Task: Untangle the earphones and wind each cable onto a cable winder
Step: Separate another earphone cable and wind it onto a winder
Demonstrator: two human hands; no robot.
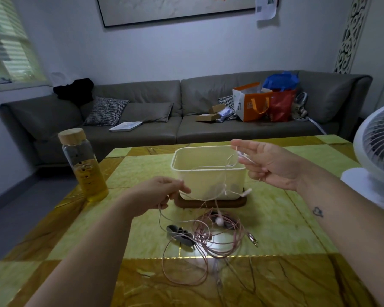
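**Cables strung between two hands above a glossy table**

Thin white earphone cable (224,187) hangs taut in the air in front of a cream, round-cornered plastic tub (208,173), which sits on a dark wooden base (211,203). On the polished table (293,229), tiled in yellow-green and veined brown stone patterns, a pink earphone cable (211,239) lies in loose, overlapping loops with a rounded pale earbud (219,221) on top. A soft-looking grey cable winder (179,234) lies touching the left side of those loops.

The left hand (157,193) is curled, thumb and fingertips pinching the white cable near the tub's lower left corner; a strand drops from it towards the pink tangle. The right hand (271,166) is held higher, by the tub's right rim, fingers spread and mostly straight, with the white cable draped across them.

A glass bottle (84,167) with a wooden cap, holding amber liquid, stands at the table's left edge. A white fan (377,151) stands to the right.
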